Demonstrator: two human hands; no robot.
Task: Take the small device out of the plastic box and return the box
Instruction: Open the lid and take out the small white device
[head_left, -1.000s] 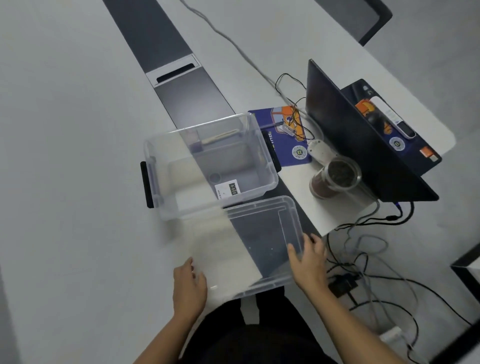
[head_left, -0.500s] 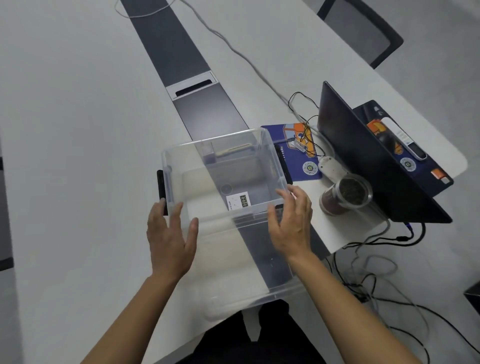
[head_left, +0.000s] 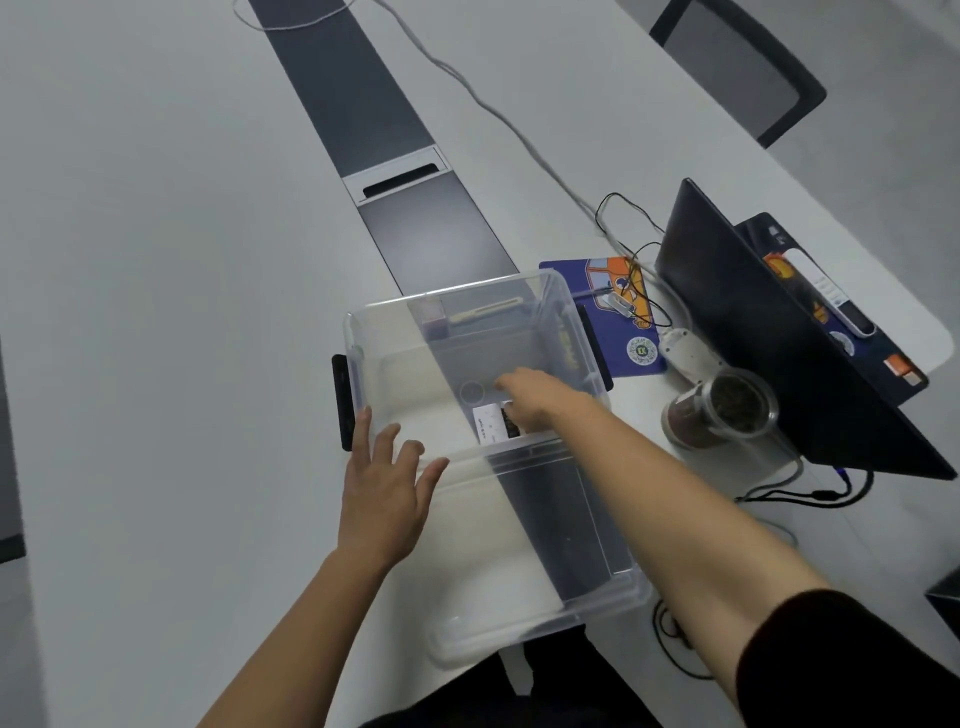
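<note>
A clear plastic box (head_left: 358, 338) with black side latches stands open on the white table. Its clear lid (head_left: 545, 603) lies flat in front of it, overhanging the table's near edge. On the box floor lies the small device (head_left: 492, 422), white with a dark display. My right hand (head_left: 535, 397) reaches down inside the box and its fingers rest over the device's right part; whether they grip it is hidden. My left hand (head_left: 387, 480) hovers with fingers spread at the box's near left wall, holding nothing.
Right of the box lie a blue printed pad (head_left: 623, 332), a white adapter (head_left: 688, 353), a lidded jar of brown material (head_left: 722, 410) and an open dark laptop (head_left: 769, 332). Cables run across the table and hang off its right edge. A dark cable channel (head_left: 415, 218) runs lengthwise.
My hands left the lid and rose to the box. My right hand then went from the box's near right wall down inside onto the device. The view has tilted toward the box.
</note>
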